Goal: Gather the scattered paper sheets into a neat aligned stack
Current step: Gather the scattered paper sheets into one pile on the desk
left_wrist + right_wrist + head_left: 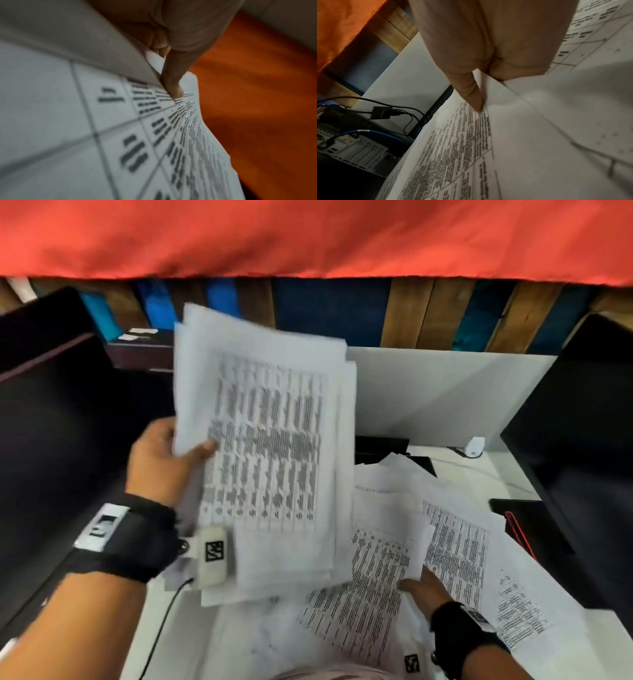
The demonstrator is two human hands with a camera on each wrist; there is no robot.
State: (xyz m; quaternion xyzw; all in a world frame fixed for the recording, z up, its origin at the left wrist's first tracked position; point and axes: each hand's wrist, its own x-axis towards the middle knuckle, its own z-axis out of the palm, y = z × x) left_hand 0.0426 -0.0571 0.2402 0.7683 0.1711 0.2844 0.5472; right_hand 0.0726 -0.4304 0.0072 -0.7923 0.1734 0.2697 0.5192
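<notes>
From the head view, the collecting step is judged underway: a thick, uneven bundle (274, 446) of thin printed sheets is held raised by the left hand (161, 463), thumb clamped over its edge, while loose sheets (455, 542) lie fanned on the white tabletop (493, 470). At the left wrist, a bowed tabular page is seen pinched. At the right wrist, one sheet (505, 121) is nipped by the right hand (481, 60); it is next to be lifted and squared onto the bundle.
</notes>
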